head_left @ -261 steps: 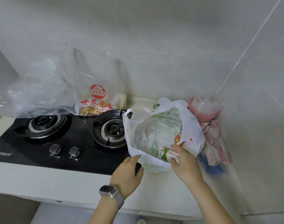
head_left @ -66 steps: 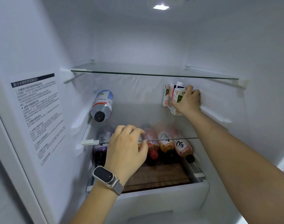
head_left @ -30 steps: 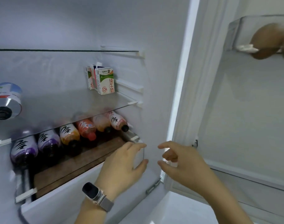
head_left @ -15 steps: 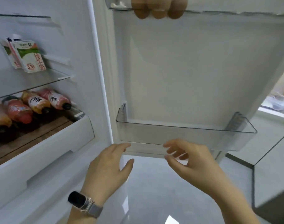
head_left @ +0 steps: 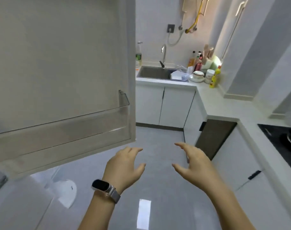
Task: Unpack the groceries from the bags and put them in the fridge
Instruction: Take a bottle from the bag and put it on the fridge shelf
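Note:
The open fridge door [head_left: 62,60] fills the left half of the view, its inner side toward me, with a clear door bin [head_left: 62,128] along its lower part. My left hand [head_left: 124,165], a watch on its wrist, hovers over the floor just right of the door's lower corner, fingers spread and holding nothing. My right hand [head_left: 194,161] floats beside it, also spread and holding nothing. The fridge interior and the grocery bags are out of view. The black gas stove [head_left: 283,140] shows at the right edge.
A white L-shaped counter [head_left: 224,107] runs along the right and back, with a steel sink [head_left: 153,73], a tap, dishes and several bottles in the far corner. White cabinet doors stand below. The grey tiled floor [head_left: 159,180] lies between the fridge door and the cabinets.
My view has swung right, away from the fridge shelves and milk cartons, past the door, toward the kitchen. Both hands stay spread and hold nothing in front of me.

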### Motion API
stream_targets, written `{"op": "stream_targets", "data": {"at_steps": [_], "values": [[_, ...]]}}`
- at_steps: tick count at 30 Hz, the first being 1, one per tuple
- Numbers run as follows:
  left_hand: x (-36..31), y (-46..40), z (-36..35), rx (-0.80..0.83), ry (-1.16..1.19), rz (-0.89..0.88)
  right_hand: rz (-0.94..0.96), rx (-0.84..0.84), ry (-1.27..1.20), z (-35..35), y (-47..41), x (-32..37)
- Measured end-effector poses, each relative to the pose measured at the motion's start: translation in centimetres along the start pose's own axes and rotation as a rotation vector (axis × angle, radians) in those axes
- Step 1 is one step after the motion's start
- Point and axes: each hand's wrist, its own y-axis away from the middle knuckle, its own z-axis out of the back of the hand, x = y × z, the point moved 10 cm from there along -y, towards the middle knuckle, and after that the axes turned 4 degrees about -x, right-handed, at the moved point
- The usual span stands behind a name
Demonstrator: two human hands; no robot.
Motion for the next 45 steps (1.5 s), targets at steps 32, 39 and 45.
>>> {"op": "stream_targets", "data": {"at_steps": [32, 39, 45], "values": [[-47.7, -9.3, -27.5, 0.551, 0.081, -1.185, -1.252, -0.683, 0.051, 15.0, 21.2, -37.5], [-58.7, -3.8, -31.2, 0.617, 0.111, -1.318, -1.360, -0.720, 0.061, 18.1, 28.9, -43.3], [-65.8, 0.5, -34.4, 0.721, 0.139, -1.351, -1.403, -0.721, 0.062, 20.9, 34.1, -48.1]]}}
